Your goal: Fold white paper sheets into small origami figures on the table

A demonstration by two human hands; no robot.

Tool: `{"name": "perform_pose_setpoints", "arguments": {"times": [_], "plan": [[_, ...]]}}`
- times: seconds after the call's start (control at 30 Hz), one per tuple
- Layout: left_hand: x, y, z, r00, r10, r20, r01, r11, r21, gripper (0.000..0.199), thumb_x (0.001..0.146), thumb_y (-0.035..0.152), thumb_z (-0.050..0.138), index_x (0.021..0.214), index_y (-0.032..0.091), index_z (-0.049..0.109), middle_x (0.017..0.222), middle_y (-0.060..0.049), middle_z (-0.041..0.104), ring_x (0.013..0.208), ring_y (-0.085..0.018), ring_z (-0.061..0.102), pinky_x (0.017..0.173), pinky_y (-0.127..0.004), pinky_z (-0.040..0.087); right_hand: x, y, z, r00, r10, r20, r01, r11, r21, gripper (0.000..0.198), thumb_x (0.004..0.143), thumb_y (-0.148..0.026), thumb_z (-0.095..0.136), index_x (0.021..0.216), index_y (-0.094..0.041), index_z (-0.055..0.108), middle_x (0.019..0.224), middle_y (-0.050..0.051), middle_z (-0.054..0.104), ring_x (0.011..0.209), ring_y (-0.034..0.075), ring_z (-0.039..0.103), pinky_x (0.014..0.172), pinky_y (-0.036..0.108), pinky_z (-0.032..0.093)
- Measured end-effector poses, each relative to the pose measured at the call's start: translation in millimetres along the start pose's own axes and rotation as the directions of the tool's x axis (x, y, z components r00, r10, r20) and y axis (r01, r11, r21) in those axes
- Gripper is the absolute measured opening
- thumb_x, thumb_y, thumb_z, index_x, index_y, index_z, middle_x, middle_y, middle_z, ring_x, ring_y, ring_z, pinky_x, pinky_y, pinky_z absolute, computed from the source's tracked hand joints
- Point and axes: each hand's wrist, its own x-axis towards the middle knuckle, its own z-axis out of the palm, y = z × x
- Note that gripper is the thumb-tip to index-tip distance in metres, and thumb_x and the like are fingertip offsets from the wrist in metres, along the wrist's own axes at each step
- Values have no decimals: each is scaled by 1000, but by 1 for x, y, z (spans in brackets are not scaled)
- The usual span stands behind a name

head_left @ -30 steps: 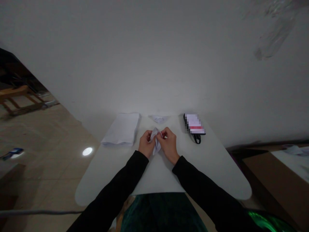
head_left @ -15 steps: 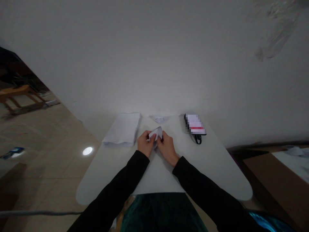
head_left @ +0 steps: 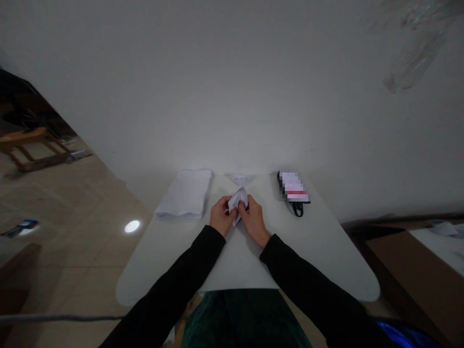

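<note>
Between both hands is a small piece of folded white paper, held just above the table with its pointed end up. My left hand grips its left side, fingers curled behind and thumb in front. On the right edge, my right hand pinches the paper with thumb and fingers. Part of the paper is hidden by the thumbs. Behind it, against the wall, lies another folded white paper piece. A stack of white paper sheets rests to the left of my hands.
The white table stands against a grey wall. At its back right lies a phone with a blurred screen and a black strap. A cardboard box is beyond the right edge. A wooden stool stands far left.
The folded paper has turned more upright and shifted slightly right, showing a wider face. My left hand has moved a little right with it; both hands keep their grip.
</note>
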Motion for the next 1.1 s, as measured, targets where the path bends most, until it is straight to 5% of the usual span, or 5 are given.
{"name": "perform_pose_setpoints", "arguments": {"times": [0.13,0.3,0.57,0.8,1.1], "plan": [[0,2,0,999,-13,34,13,1000,-6,42,63,10,60,105,14,60,93,-5,67,80,-17,64,65,-24,51,2,5,1,999,-32,-11,32,999,11,19,88,-30,41,72,-21,45,60,-3,48,55,14,47,53,24,31],[2,8,-3,995,74,-72,-61,984,169,25,79,23,53,99,12,65,93,-9,69,85,-20,64,71,-29,49,6,9,1,995,-73,69,75,997,-28,20,86,-26,45,69,-19,53,60,-2,53,55,14,48,54,25,32],[4,7,-4,994,102,-37,-93,977,192,21,80,30,58,91,16,70,84,-6,72,76,-18,64,64,-26,46,7,1,-4,992,-129,-15,129,977,171,23,86,-24,44,95,-16,64,87,6,66,78,18,60,68,27,45],[-1,9,0,947,203,-249,-135,955,265,14,75,31,65,82,19,66,77,-1,67,67,-14,59,53,-22,42,6,-5,-5,994,-110,-18,111,965,237,19,81,-26,51,92,-18,65,88,4,65,80,18,59,63,25,44],[1,1,-6,958,268,-98,-217,908,357,6,76,23,64,79,19,67,75,-1,66,63,-12,59,55,-23,44,9,1,-8,999,-43,33,36,981,191,13,71,-22,53,74,-15,64,68,0,59,67,15,52,61,25,39]]}}
